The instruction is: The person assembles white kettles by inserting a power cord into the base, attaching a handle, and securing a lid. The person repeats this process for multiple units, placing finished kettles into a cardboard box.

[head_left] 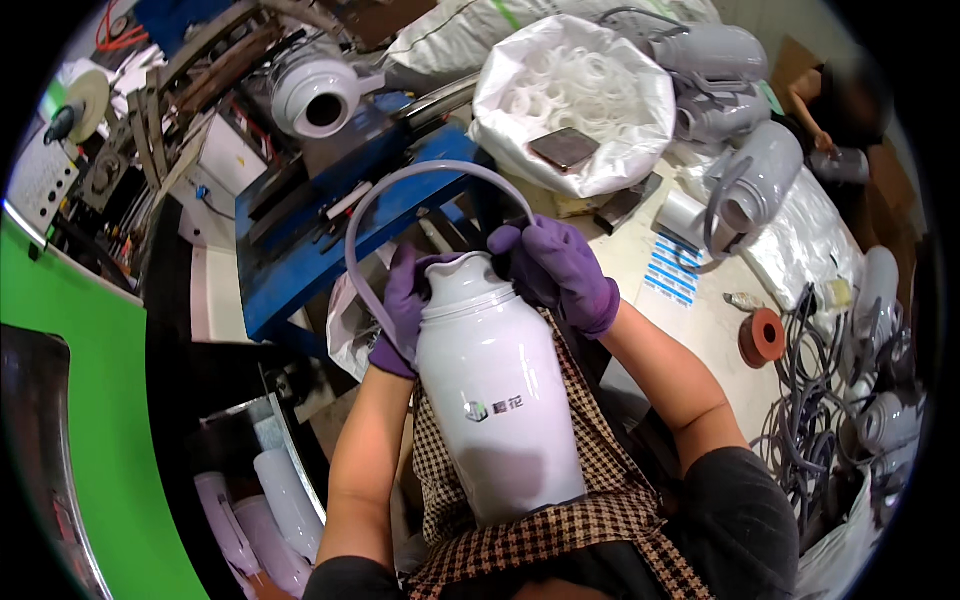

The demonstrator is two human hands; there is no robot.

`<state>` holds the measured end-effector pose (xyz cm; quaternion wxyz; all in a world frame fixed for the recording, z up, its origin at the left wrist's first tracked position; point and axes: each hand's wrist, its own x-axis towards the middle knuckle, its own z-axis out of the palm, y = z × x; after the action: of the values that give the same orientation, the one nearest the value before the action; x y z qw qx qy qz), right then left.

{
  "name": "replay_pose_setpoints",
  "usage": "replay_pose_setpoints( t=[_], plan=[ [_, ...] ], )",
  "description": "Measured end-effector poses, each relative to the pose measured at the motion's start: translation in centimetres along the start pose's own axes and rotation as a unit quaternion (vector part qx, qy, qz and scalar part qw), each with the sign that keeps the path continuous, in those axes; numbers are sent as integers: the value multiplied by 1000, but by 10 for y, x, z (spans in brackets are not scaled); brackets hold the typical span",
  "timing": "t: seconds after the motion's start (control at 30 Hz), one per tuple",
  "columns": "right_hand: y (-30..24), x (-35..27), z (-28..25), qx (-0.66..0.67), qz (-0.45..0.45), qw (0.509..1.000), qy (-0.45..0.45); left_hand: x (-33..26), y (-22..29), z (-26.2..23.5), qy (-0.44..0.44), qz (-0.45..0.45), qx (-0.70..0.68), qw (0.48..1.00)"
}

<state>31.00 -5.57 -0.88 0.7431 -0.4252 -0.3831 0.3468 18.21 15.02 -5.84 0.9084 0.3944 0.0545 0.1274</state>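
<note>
Here the white jug body [497, 390] lies propped in the person's lap against a checked apron [560, 520], its neck pointing toward the far side. The left hand [402, 315], in a purple glove, is clamped on the left side of the neck where one end of the grey curved handle [400, 190] meets it. The right hand [560, 272], also gloved, is closed over the right side of the neck at the handle's other end. To seat the handle well, both ends probably need even pressure while the body stays braced. A white bag of rings [575, 100] sits on the far table [700, 320].
</note>
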Motion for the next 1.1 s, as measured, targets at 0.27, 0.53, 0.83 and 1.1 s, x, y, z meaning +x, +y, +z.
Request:
replay_pose_setpoints(
  t=[0.27,0.53,0.83,1.1],
  plan=[
    [-15,-19,11,65,-10,998,7,-34,28,54,-71,75,222,970],
    [-25,-32,26,-429,-534,693,-224,-19,19,16,-132,90,179,971],
    [0,10,28,-538,-198,817,64,-29,20,42,-139,-1,23,990],
    [-23,2,14,86,39,985,-144,-3,-23,26,-35,141,-52,988]
  ],
)
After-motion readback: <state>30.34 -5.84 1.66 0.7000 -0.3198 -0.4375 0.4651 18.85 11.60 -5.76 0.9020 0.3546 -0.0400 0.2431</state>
